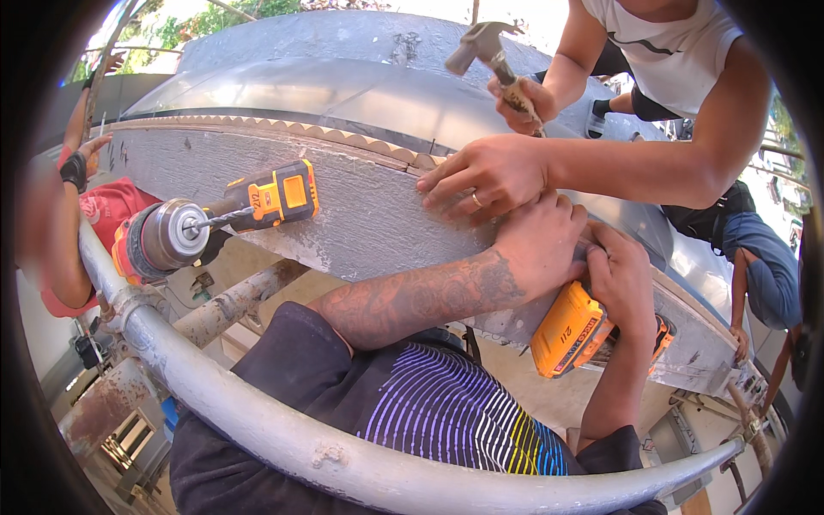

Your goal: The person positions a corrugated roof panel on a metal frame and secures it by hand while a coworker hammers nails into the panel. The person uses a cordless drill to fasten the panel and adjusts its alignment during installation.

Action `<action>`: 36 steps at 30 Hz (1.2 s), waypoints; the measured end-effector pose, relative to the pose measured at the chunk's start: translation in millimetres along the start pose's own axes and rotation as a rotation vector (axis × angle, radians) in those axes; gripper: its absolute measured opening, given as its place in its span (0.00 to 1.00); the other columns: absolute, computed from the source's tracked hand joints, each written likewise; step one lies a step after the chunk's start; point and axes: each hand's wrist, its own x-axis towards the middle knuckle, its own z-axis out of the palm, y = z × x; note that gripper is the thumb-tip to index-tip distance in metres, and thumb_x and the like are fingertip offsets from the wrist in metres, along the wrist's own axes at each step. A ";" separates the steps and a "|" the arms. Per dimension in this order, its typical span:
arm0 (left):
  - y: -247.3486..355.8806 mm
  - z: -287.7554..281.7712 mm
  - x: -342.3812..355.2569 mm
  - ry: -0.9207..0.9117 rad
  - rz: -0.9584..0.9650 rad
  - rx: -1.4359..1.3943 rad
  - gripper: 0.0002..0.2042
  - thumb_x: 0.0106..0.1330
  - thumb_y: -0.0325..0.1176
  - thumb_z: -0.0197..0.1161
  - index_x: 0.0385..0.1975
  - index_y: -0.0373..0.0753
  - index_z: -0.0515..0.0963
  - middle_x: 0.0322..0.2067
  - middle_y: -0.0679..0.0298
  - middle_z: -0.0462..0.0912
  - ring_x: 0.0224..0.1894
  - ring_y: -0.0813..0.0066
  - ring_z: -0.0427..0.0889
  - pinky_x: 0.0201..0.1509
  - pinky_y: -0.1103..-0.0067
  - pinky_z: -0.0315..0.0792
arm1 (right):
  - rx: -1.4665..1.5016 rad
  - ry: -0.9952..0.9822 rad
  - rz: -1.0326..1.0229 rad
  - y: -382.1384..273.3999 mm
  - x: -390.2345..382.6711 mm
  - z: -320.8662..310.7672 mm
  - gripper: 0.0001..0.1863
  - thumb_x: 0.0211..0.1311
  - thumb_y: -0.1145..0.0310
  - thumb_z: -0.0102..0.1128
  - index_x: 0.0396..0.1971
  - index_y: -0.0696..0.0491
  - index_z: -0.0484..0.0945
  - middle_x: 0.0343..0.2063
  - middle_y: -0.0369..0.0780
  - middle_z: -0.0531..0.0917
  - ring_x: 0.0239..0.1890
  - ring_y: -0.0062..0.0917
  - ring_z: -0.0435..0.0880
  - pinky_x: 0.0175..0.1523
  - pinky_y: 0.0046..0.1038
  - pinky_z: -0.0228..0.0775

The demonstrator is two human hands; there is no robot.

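My left hand [548, 239] is closed at the edge of a grey cement ledge [369, 215], its fingers curled over something hidden. Beside it, the fingers of my right hand [620, 273] are bent around a small dark piece I cannot make out. Below my right hand is a cordless power tool with a yellow battery [566, 330]; its contact with the hand is hidden. A co-worker's ringed hand [489, 176] presses on the ledge close to my left hand. The co-worker's other hand [524, 103] grips a claw hammer [485, 50].
A cordless drill [176, 232] with a long bit lies at the left. Scalloped trim [300, 133] runs along the ledge top, with clear sheeting [343, 90] behind. A curved metal rail [326, 455] crosses before my chest. Other people stand left and right.
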 end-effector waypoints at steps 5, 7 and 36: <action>0.2 -1.6 0.6 -0.020 0.005 0.009 0.32 0.73 0.60 0.71 0.59 0.35 0.82 0.54 0.54 0.86 0.64 0.57 0.83 0.71 0.62 0.76 | 0.011 0.012 -0.006 2.5 -0.2 1.1 0.19 0.69 0.70 0.56 0.51 0.63 0.88 0.43 0.59 0.88 0.48 0.60 0.87 0.58 0.53 0.78; 1.1 -2.0 1.2 -0.033 -0.001 0.005 0.32 0.72 0.60 0.71 0.59 0.35 0.82 0.54 0.54 0.86 0.64 0.57 0.82 0.71 0.62 0.76 | 0.014 0.015 -0.010 2.9 -0.3 0.9 0.19 0.69 0.70 0.56 0.51 0.63 0.88 0.43 0.59 0.88 0.48 0.60 0.87 0.58 0.53 0.78; -0.1 0.4 0.5 -0.005 0.003 0.015 0.33 0.72 0.61 0.71 0.59 0.35 0.83 0.54 0.54 0.87 0.64 0.57 0.83 0.72 0.63 0.76 | 0.028 0.010 -0.017 -1.0 0.9 0.9 0.18 0.69 0.70 0.55 0.49 0.64 0.87 0.42 0.59 0.88 0.47 0.60 0.86 0.57 0.54 0.77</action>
